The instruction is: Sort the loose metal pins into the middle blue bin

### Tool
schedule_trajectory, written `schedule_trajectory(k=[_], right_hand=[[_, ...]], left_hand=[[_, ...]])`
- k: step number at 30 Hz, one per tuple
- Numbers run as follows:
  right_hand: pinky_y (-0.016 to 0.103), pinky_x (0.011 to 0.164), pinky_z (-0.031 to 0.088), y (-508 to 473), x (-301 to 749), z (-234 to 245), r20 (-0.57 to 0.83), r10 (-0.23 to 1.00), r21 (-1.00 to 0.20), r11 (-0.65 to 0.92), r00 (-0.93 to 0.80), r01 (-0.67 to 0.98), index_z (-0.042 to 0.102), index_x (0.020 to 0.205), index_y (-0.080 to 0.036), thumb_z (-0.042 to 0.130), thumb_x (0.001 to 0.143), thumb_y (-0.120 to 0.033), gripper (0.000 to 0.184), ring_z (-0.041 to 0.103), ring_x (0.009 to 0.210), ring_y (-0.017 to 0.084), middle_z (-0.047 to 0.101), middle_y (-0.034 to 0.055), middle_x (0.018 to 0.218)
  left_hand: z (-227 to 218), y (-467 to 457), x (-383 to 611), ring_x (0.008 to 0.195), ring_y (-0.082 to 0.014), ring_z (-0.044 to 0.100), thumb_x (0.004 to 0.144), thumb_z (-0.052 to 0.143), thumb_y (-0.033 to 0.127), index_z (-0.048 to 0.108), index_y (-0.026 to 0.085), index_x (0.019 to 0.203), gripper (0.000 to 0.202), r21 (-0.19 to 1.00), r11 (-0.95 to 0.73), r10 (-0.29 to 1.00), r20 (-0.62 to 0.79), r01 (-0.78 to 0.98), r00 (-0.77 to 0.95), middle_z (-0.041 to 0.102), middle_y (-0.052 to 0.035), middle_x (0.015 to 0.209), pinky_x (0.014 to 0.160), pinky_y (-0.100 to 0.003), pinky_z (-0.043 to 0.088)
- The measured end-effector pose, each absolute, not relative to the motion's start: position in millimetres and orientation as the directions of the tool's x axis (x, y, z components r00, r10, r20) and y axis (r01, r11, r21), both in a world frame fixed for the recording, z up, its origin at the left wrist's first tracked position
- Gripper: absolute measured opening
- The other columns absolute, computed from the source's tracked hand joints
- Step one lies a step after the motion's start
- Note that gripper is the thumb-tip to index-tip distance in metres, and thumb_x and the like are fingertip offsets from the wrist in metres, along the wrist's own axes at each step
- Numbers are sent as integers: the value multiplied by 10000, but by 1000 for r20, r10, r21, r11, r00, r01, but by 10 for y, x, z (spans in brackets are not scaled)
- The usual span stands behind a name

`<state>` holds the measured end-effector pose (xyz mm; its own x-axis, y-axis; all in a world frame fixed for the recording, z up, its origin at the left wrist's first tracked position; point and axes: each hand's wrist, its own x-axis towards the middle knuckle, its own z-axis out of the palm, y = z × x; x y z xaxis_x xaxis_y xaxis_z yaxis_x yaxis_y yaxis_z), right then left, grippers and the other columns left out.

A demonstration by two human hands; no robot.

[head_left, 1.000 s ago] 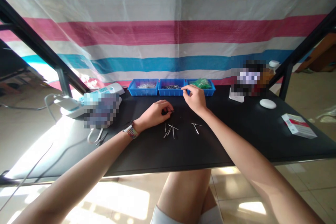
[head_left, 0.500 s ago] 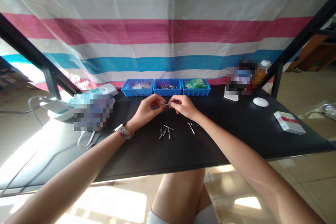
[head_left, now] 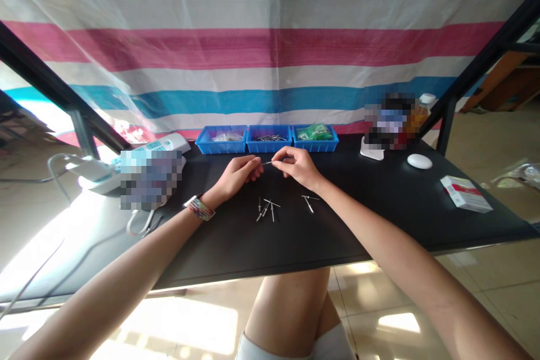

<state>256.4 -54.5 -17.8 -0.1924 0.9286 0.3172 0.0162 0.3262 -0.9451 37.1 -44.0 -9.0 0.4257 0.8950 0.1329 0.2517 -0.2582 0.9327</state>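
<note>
A thin metal blind rivet [head_left: 268, 163] spans the small gap between my hands, above the black table. My left hand [head_left: 239, 175] pinches one end between thumb and fingers. At the other end, the thumb and forefinger of my right hand [head_left: 297, 166] are closed on it; its tips are partly covered by the fingers. On the table nearer to me lies a small group of several rivets [head_left: 272, 211]. A smaller group of rivets [head_left: 310, 203] rests below my right wrist.
Three blue bins stand at the back: one with a clear bag [head_left: 228, 137], one with loose rivets [head_left: 270, 138], one with a green bag [head_left: 314, 132]. A power strip [head_left: 156, 149] is left; a white oval object [head_left: 419, 161] and small box [head_left: 466, 194] lie right.
My left hand's fingers have drawn closer together around the rivet's end. My right hand has risen slightly, its fingertips still on the rivet. The rivets on the table lie as before.
</note>
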Motion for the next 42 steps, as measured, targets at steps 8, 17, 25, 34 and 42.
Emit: schedule_trajectory(k=[8,17,25,34,42], right_hand=[[235,478,464,-549,2574,-193,351,920,-931,362,-173,37,744,844,-179,807,784,-389,227,580,536,102,734,21,824],[212,446,428,-511,2596,-228,260,953,-962,269,-155,39,704,866,-178,747,841,-477,303,563,484,83,730,17,811],[208,428,383,-504,2599,-219,225,952,-971,238,-210,37,672,749,-166,700,877,-523,380,536,451,84,687,17,693],[206,435,390,-515,2597,-203,190,950,-980,199,-247,13,687,761,-166,714,860,-512,360,552,461,87,702,21,698],[216,464,414,-533,2620,-178,228,936,-971,238,-267,4,715,772,-167,741,828,-477,317,561,490,92,741,33,747]], left_hand=[[-129,-385,341,593,-135,535,896,709,557,654,172,739,420,973,-175,910,103,148,403,592,-13,640,549,-252,387],[-111,-393,363,575,-106,507,795,856,459,684,166,824,341,978,-201,916,169,50,363,596,9,673,539,-232,373],[-143,-362,365,574,-93,483,740,912,413,690,155,786,344,979,-203,930,189,12,315,594,8,668,533,-230,337],[-128,-381,373,583,-87,496,694,940,405,677,154,746,367,976,-218,929,205,9,307,630,-2,712,529,-224,341],[-122,-372,371,565,-90,491,705,924,405,682,161,781,351,982,-187,927,179,-5,329,603,5,680,513,-223,343]])
